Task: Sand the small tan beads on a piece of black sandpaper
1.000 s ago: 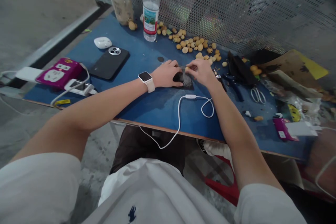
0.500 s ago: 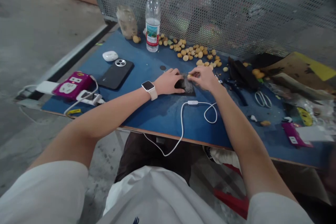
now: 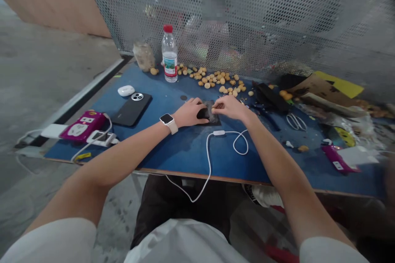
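The left hand [image 3: 189, 113] is half closed on a dark lump [image 3: 202, 113], over a black mat [image 3: 212, 115]; the right hand [image 3: 230, 107], just beside it, pinches a small tan nut [image 3: 213, 106]; many similar nuts [image 3: 212, 80] lie ahead of both hands.

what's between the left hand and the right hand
In the head view, a dark square mat lies between the left hand and the right hand.

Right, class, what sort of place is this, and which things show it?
Probably a makeshift workspace in a garage-like area: a blue table, a perforated metal screen, a bare concrete floor.
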Demonstrator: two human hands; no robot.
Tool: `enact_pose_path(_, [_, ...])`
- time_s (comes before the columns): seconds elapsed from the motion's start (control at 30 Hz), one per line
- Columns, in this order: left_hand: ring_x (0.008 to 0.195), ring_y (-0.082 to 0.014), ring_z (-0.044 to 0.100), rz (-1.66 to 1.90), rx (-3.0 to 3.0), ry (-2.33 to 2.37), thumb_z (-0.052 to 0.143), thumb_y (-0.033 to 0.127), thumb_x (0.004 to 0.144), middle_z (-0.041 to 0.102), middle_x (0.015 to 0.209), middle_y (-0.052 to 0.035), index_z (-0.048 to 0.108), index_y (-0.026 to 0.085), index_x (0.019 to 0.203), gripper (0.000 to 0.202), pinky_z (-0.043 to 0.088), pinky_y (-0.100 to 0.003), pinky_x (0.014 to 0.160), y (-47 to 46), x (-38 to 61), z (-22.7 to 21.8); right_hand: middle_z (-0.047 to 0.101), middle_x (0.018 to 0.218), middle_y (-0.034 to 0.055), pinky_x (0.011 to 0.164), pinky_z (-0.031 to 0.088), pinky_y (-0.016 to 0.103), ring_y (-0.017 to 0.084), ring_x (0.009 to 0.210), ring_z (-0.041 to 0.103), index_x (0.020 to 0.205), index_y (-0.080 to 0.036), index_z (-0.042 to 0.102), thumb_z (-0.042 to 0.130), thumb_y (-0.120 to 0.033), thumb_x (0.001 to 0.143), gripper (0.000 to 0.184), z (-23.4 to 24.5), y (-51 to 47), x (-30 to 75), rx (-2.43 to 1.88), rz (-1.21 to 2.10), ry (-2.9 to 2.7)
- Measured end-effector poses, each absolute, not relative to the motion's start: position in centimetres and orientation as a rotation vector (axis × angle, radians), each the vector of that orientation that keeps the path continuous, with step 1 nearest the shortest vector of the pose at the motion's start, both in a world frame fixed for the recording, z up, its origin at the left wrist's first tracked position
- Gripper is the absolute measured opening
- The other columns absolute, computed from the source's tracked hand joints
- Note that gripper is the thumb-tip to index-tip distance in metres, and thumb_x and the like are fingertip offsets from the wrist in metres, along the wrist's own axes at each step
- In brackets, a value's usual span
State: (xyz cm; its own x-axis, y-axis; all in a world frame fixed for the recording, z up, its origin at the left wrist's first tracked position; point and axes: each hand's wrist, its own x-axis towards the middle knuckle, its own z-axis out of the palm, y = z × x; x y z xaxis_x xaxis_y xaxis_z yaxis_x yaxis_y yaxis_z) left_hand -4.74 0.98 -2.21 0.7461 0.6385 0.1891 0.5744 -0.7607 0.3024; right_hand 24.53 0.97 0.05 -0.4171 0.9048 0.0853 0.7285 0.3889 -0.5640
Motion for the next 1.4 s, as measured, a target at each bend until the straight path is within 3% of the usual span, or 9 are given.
enact_pose_path(0.13, [0.156, -0.0459, 0.074, 0.425, 2.702, 0.971, 0.088, 0.065, 0.113, 0.076, 0.169, -0.0241, 0.085, 0.016, 0.166, 0.072, 0.056, -0.06, 0.145, 1.0, -4.7, -2.3, 0.094, 0.111, 0.0136, 0.104, 0.075, 0.055, 0.032, 0.096, 0.086, 0.105, -0.023, 0.098, 0.097, -0.021, 0.101, 0.005, -0.1, 1.3, 24.4, -1.444, 0.352, -2.158])
enact_pose_path(0.33, [0.156, -0.0473, 0.071, 0.417, 2.665, 0.923, 0.085, 0.066, 0.112, 0.074, 0.17, -0.0229, 0.083, 0.019, 0.168, 0.073, 0.055, -0.061, 0.143, 1.2, -4.7, -2.4, 0.092, 0.096, 0.0093, 0.097, 0.074, 0.053, 0.034, 0.089, 0.087, 0.105, -0.025, 0.099, 0.101, -0.022, 0.099, 0.007, -0.5, 2.3, 25.8, -1.43, 0.611, -2.307])
enact_pose_path(0.5, [0.162, -0.0489, 0.068, 0.387, 2.66, 0.915, 0.084, 0.066, 0.112, 0.072, 0.174, -0.0249, 0.082, 0.015, 0.169, 0.077, 0.052, -0.062, 0.148, 1.3, -4.8, -2.0, 0.095, 0.119, 0.0181, 0.112, 0.073, 0.064, 0.041, 0.108, 0.089, 0.113, -0.023, 0.101, 0.099, -0.025, 0.103, 0.01, -1.7, 3.0, 26.6, -1.452, 0.304, -2.16])
enact_pose_path(0.7, [0.161, -0.0488, 0.068, 0.325, 2.654, 0.865, 0.083, 0.072, 0.111, 0.07, 0.175, -0.0236, 0.082, 0.018, 0.171, 0.08, 0.053, -0.061, 0.146, 1.8, -5.3, -1.6, 0.094, 0.109, 0.0119, 0.101, 0.075, 0.059, 0.034, 0.093, 0.085, 0.117, -0.027, 0.103, 0.104, -0.043, 0.101, 0.022, -1.9, 2.3, 27.2, -1.267, 0.554, -2.291])
enact_pose_path(0.9, [0.16, -0.0487, 0.067, 0.37, 2.659, 0.843, 0.081, 0.074, 0.112, 0.071, 0.173, -0.0222, 0.082, 0.021, 0.17, 0.079, 0.052, -0.063, 0.145, 2.1, -5.5, -2.0, 0.093, 0.116, 0.0158, 0.106, 0.074, 0.059, 0.035, 0.098, 0.085, 0.121, -0.023, 0.102, 0.098, -0.037, 0.108, 0.019, -2.3, 2.9, 25.8, -1.336, 0.345, -2.172])
enact_pose_path(1.07, [0.159, -0.0493, 0.068, 0.333, 2.657, 0.855, 0.081, 0.073, 0.11, 0.071, 0.173, -0.0248, 0.081, 0.016, 0.174, 0.085, 0.053, -0.062, 0.145, 1.9, -5.3, -1.9, 0.094, 0.101, 0.011, 0.096, 0.076, 0.056, 0.033, 0.088, 0.085, 0.117, -0.025, 0.103, 0.104, -0.039, 0.103, 0.02, -1.4, 2.8, 26.7, -1.313, 0.559, -2.337])
enact_pose_path(1.23, [0.161, -0.0492, 0.066, 0.351, 2.663, 0.856, 0.079, 0.074, 0.112, 0.07, 0.176, -0.0238, 0.082, 0.018, 0.173, 0.083, 0.051, -0.063, 0.146, 1.9, -5.2, -1.8, 0.096, 0.123, 0.0178, 0.111, 0.076, 0.063, 0.039, 0.106, 0.09, 0.124, -0.022, 0.103, 0.097, -0.033, 0.108, 0.02, -1.7, 2.9, 26.3, -1.398, 0.303, -2.181])
enact_pose_path(1.4, [0.159, -0.0493, 0.067, 0.338, 2.657, 0.864, 0.079, 0.073, 0.11, 0.071, 0.173, -0.0249, 0.081, 0.016, 0.173, 0.085, 0.052, -0.063, 0.145, 1.8, -5.1, -1.7, 0.095, 0.106, 0.0122, 0.101, 0.076, 0.056, 0.035, 0.094, 0.088, 0.117, -0.025, 0.103, 0.104, -0.036, 0.102, 0.018, -0.8, 2.4, 26.5, -1.341, 0.534, -2.33])
